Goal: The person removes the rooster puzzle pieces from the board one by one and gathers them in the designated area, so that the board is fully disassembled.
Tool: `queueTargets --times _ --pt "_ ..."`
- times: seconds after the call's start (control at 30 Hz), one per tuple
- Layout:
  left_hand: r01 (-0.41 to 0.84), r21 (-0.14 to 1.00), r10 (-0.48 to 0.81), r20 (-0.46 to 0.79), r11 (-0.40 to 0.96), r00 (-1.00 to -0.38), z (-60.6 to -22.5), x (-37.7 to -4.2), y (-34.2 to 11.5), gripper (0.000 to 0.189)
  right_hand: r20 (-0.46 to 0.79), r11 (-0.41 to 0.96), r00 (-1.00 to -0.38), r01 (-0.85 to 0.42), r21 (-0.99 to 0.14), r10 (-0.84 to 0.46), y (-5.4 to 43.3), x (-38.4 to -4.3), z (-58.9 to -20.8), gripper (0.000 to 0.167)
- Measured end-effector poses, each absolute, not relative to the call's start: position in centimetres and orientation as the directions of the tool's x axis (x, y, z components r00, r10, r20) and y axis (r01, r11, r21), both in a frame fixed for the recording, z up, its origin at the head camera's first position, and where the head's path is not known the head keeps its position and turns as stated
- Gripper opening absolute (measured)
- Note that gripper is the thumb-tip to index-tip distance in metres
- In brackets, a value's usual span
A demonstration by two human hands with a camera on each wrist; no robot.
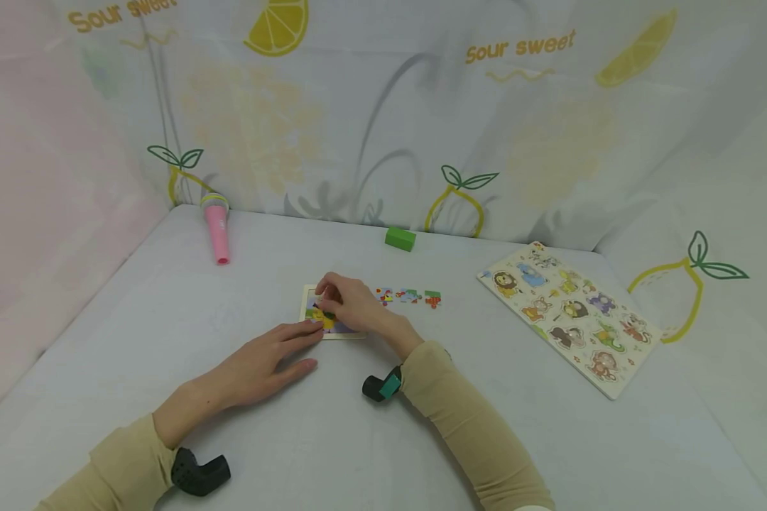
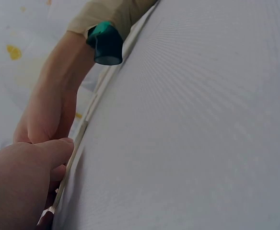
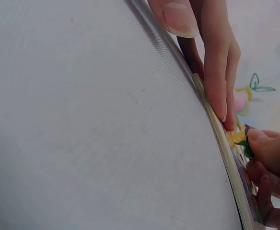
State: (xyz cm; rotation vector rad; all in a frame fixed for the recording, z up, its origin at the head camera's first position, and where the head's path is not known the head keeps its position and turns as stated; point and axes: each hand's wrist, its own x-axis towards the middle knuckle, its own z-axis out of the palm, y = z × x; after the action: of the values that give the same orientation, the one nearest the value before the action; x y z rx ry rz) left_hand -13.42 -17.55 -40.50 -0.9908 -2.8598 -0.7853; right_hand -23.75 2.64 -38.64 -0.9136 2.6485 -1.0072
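A small jigsaw puzzle in a pale wooden frame [image 1: 303, 306] lies flat in front of me, showing yellow, green and purple picture parts. My left hand [image 1: 256, 365] reaches in from the left, its straight fingers resting on the puzzle's lower left part. Over the puzzle, my right hand [image 1: 351, 301] pinches a puzzle piece [image 3: 247, 148] with green on it between thumb and finger, close to the left fingertips. Much of the puzzle is hidden under the right hand. Several loose puzzle pieces [image 1: 409, 296] lie in a row just right of the frame.
A green block [image 1: 400, 239] stands behind the puzzle, near the table's back edge. A pink toy microphone [image 1: 217, 231] lies at the back left. On the right is a wooden animal puzzle board [image 1: 565, 319]. A printed cloth [image 1: 371, 106] hangs behind the white table [image 1: 281, 454].
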Motion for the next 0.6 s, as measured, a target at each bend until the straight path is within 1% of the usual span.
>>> queueTargets --times 0.07,0.17,0.3,0.37,0.47,0.6 --pt "0.585 0.454 0.577 0.174 0.672 -0.798 -40.5 -13.4 -17.6 0.051 0.060 0.585 -0.799 -0.488 -0.648 -0.599 2.6 -23.7 -38.6 0.013" --pt "0.590 0.454 0.579 0.181 0.667 -0.795 -40.5 -13.4 -17.4 0.051 0.066 0.574 -0.804 -0.477 -0.665 -0.592 2.8 -23.7 -38.6 0.011" --pt "0.596 0.442 0.581 0.186 0.670 -0.792 -40.4 -13.5 -17.1 0.050 0.081 0.560 -0.836 -0.432 -0.707 -0.543 3.5 -23.6 -38.3 0.009" --pt "0.591 0.426 0.576 0.180 0.685 -0.797 -40.4 -13.6 -16.8 0.050 0.095 0.561 -0.848 -0.425 -0.710 -0.522 4.0 -23.6 -37.9 0.009" --pt "0.580 0.378 0.564 0.163 0.722 -0.809 -40.2 -13.5 -16.4 0.049 0.115 0.572 -0.853 -0.436 -0.695 -0.509 5.3 -23.5 -37.1 0.010" --pt "0.609 0.248 0.584 0.172 0.753 -0.793 -39.9 -13.4 -15.8 0.050 0.121 0.584 -0.868 -0.420 -0.694 -0.481 7.8 -23.2 -36.3 0.012"
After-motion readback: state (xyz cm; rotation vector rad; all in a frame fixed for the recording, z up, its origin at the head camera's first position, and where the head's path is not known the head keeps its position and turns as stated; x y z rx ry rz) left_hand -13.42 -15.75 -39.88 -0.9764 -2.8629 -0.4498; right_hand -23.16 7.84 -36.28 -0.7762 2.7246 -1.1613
